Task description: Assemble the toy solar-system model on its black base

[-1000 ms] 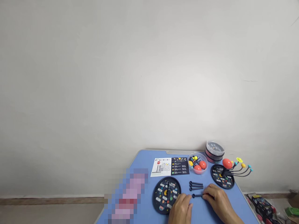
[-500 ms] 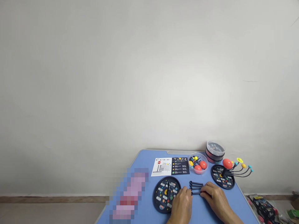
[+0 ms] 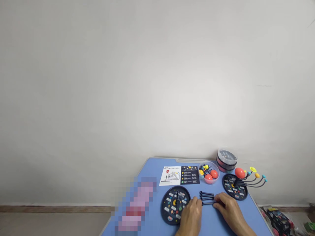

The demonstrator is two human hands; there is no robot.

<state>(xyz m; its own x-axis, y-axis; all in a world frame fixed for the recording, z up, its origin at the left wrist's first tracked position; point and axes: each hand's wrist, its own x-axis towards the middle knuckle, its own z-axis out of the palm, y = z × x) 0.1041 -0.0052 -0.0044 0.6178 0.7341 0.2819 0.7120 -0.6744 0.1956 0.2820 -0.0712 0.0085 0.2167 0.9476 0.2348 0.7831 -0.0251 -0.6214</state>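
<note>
Grip: right hand (image 3: 227,209) pinched shut on one end of black rod (image 3: 208,203); left hand (image 3: 193,213) at its ring end, closure unclear. Rod sat low on tabletop (image 3: 155,168), just beside spare rods (image 3: 206,195), near dial base (image 3: 175,205). Judged best held level, clear of spares.

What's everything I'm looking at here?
Table: one, blue, lower middle.
Instruction sheet: one, white and black, far side of table.
Clear bowl: one, holding coloured balls, right of sheet.
Round tins: stacked, count unclear, far right corner.
Planet model: one, orange ball, coloured arms, black disc, right edge.
Black rods: several, table's near middle.
Black disc: one, coloured marks, left of rods.
Blurred patch: one, pink, table's left.
Toy box: one, dark, floor at lower right.
Left hand: one, touching nearest rod's end.
Right hand: one, at that rod's other end.
</note>
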